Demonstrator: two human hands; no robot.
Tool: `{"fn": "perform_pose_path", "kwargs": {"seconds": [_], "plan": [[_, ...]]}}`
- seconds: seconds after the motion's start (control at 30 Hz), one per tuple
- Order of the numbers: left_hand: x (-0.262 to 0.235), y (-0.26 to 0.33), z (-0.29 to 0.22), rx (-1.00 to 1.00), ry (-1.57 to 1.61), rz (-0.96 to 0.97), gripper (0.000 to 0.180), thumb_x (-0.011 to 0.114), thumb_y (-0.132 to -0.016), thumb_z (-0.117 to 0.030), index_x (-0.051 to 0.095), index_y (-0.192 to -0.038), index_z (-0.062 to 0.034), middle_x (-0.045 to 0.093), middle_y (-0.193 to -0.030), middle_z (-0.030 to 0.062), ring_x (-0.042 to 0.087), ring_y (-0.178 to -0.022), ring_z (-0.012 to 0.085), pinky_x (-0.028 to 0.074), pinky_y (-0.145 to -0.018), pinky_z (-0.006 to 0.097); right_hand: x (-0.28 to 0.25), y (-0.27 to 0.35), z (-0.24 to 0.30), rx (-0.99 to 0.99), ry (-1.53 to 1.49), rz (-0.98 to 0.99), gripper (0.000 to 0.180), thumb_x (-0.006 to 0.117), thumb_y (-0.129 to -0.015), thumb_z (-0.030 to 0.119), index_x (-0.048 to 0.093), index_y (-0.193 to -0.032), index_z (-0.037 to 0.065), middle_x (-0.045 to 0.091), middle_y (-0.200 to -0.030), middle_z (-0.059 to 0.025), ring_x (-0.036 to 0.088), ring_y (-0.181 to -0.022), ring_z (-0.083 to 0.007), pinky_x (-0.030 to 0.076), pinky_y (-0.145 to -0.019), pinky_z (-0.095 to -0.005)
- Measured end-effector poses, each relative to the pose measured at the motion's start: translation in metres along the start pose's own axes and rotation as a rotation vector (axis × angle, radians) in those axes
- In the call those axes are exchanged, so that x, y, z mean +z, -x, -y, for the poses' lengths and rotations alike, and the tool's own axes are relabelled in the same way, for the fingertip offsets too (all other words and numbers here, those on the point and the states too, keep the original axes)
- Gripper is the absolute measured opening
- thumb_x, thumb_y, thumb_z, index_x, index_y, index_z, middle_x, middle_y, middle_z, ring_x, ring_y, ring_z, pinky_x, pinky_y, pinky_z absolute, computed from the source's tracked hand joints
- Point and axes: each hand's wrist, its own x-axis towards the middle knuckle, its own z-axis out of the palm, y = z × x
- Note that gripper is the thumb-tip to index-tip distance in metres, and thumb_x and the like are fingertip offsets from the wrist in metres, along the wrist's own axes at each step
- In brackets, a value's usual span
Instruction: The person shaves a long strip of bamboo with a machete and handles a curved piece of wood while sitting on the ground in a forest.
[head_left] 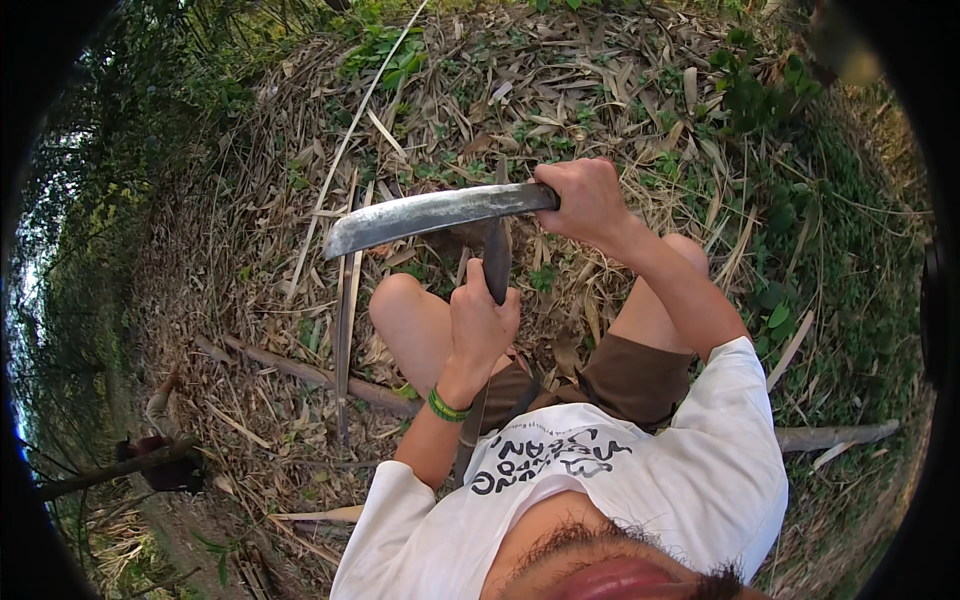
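Note:
My right hand (585,203) is closed around the handle of a machete (430,215). Its long, worn steel blade points left across the front of me, broadening toward the tip. Below the blade, my left hand (480,318) grips a dark flat strip (497,262) that looks like wood or bamboo. The strip stands roughly upright, passing by the blade near the handle end; whether the two touch I cannot tell. A narrow length seems to continue below the left hand toward my lap, partly hidden by the arm.
Dry leaves and stalks cover the ground around my bent knees. Long split strips (346,330) lie at the left, near a thin pole (300,372). A pale stick (355,130) runs up toward the far side. At the far left, another person (165,450) is partly visible beside a branch.

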Motion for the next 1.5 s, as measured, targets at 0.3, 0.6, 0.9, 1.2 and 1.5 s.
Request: {"fn": "perform_pose_path", "kwargs": {"seconds": [0.3, 0.6, 0.9, 1.2, 1.5], "plan": [[-0.019, 0.04, -0.009, -0.063, 0.12, 0.03, 0.024, 0.066, -0.079, 0.001, 0.047, -0.094, 0.0036, 0.054, -0.056, 0.0204, 0.06, -0.047, 0.0362, 0.043, -0.044, 0.041, -0.009, -0.029, -0.151, 0.631, 0.159, 0.012, 0.031, 0.067, -0.086, 0.032, 0.065, -0.071, 0.005, 0.061, -0.056, -0.0073, 0.062, -0.052, -0.0234, 0.041, -0.048, -0.039], [-0.009, 0.011, 0.016, -0.103, 0.011, -0.08, 0.023, 0.066, -0.084, -0.008, 0.048, -0.094, 0.0027, 0.058, -0.057, 0.0206, 0.062, -0.053, 0.0408, 0.046, -0.048, 0.047, -0.03, 0.01, -0.017, 0.271, -0.126, 0.034, 0.019, 0.076, -0.077, 0.025, 0.069, -0.077, 0.008, 0.056, -0.054, -0.0111, 0.061, -0.052, -0.0302, 0.045, -0.053, -0.0425], [0.007, 0.012, 0.002, -0.065, -0.022, -0.074, 0.026, 0.069, -0.081, -0.008, 0.05, -0.095, 0.0022, 0.061, -0.06, 0.0216, 0.065, -0.058, 0.0421, 0.05, -0.052, 0.049, -0.002, 0.003, 0.006, -0.085, -0.028, 0.025, 0.02, 0.075, -0.063, 0.02, 0.06, -0.073, 0.01, 0.064, -0.066, -0.006, 0.068, -0.064, -0.0282, 0.051, -0.056, -0.0437], [-0.006, 0.038, 0.006, -0.122, -0.015, -0.035, 0.03, 0.072, -0.078, -0.006, 0.05, -0.097, 0.0041, 0.06, -0.06, 0.023, 0.064, -0.06, 0.0445, 0.048, -0.053, 0.049, 0.002, -0.031, -0.1, 0.544, 0.128, 0.06, 0.025, 0.069, -0.083, 0.031, 0.068, -0.075, 0.007, 0.065, -0.061, -0.0104, 0.064, -0.056, -0.032, 0.049, -0.053, -0.0457], [-0.009, 0.025, 0.023, -0.19, -0.154, -0.173, 0.037, 0.076, -0.087, -0.028, 0.051, -0.087, -0.0003, 0.06, -0.061, 0.0212, 0.063, -0.058, 0.0419, 0.047, -0.05, 0.049, -0.013, 0.003, -0.017, 0.19, -0.092, 0.004, 0.02, 0.07, -0.082, 0.022, 0.065, -0.075, 0.003, 0.058, -0.057, -0.01, 0.056, -0.05, -0.0274, 0.042, -0.052, -0.0399]]}}
